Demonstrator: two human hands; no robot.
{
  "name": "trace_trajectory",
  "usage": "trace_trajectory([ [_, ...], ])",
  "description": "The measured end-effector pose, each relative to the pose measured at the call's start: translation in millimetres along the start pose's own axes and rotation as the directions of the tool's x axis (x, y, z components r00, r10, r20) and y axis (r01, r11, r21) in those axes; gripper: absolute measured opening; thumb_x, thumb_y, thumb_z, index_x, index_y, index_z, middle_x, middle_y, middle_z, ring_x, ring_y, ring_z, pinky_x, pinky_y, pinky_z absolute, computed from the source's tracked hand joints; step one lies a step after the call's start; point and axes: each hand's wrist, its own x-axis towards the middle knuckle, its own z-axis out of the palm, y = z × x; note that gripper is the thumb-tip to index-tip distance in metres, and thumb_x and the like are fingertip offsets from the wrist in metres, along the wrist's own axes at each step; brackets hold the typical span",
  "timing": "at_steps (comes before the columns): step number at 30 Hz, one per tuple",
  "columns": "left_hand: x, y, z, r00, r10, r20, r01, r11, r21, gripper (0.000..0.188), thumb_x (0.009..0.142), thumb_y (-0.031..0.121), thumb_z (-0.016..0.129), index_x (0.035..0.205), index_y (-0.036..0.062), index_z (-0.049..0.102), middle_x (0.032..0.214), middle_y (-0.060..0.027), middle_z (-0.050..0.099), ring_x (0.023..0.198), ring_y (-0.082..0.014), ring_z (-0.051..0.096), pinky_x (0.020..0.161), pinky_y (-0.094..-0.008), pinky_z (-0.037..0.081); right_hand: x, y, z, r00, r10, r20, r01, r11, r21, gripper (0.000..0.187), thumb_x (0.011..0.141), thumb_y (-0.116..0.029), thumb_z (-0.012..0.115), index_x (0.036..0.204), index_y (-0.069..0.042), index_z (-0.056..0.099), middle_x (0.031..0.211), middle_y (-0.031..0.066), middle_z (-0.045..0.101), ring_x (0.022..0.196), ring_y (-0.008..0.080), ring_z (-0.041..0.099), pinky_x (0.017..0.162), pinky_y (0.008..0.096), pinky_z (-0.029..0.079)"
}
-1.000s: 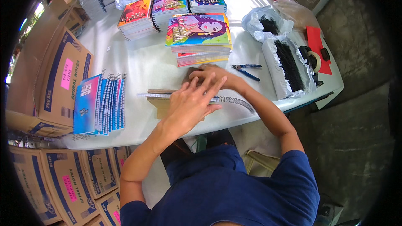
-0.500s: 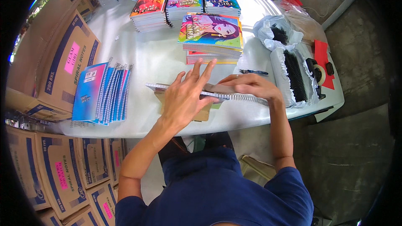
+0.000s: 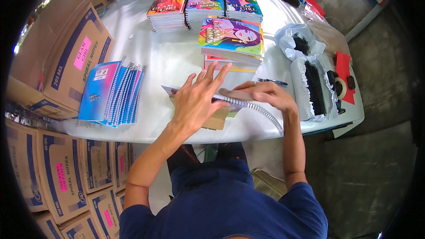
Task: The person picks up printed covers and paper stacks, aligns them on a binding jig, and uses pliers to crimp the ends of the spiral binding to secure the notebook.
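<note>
My left hand (image 3: 195,102) steadies a notebook (image 3: 170,90) standing on edge, its thumb pressed against the bound side and its other fingers stretched upward. Along that side runs a metal spiral coil (image 3: 268,114), whose free end curves out to the right and hangs down near the table's front edge. My right hand (image 3: 270,96) is bent over the coil, fingers closed on a flat brownish piece (image 3: 235,94) lying along it; its material is unclear. Beneath the notebook lies a piece of brown cardboard (image 3: 216,120).
Blue spiral notebooks (image 3: 101,93) lean in a row beside an open carton (image 3: 73,62). Colourful notebook stacks (image 3: 230,37) stand ahead. On the right are a box of black coils (image 3: 314,88), a tape roll (image 3: 340,87) and pliers (image 3: 272,81). Cartons (image 3: 62,172) are piled below left.
The coil's free end has swung from nearly straight to curving down toward the table's front edge. My right hand has shifted slightly right along the coil. The view has shifted a little.
</note>
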Motion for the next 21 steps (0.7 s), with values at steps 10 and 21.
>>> trace_trajectory([
  [10,-0.1,-5.8,-8.2,0.998,-0.048,0.042,0.046,0.998,0.031,0.099,0.060,0.031,0.084,0.147,0.0244,0.036,0.140,-0.0078,0.052,0.115,-0.0302,0.058,0.099,-0.0461,0.046,19.4,7.5,0.4,0.979,0.181,-0.089,-0.187,0.980,-0.065,0.060,0.088,-0.047,0.063,0.108,0.010,0.066,0.119,0.0209,0.062,0.113,0.0289,0.055,0.100,0.0416,0.039],
  [21,-8.1,-21.3,-16.6,0.994,-0.104,0.038,0.101,0.992,0.071,0.099,0.061,0.031,0.084,0.147,0.0259,0.035,0.135,-0.0096,0.056,0.124,-0.0310,0.054,0.106,-0.0511,0.038,37.7,2.9,9.4,0.994,0.101,-0.034,-0.092,0.974,0.208,0.057,0.087,-0.044,0.066,0.112,0.007,0.066,0.117,0.0198,0.063,0.116,0.0277,0.055,0.100,0.0384,0.042],
])
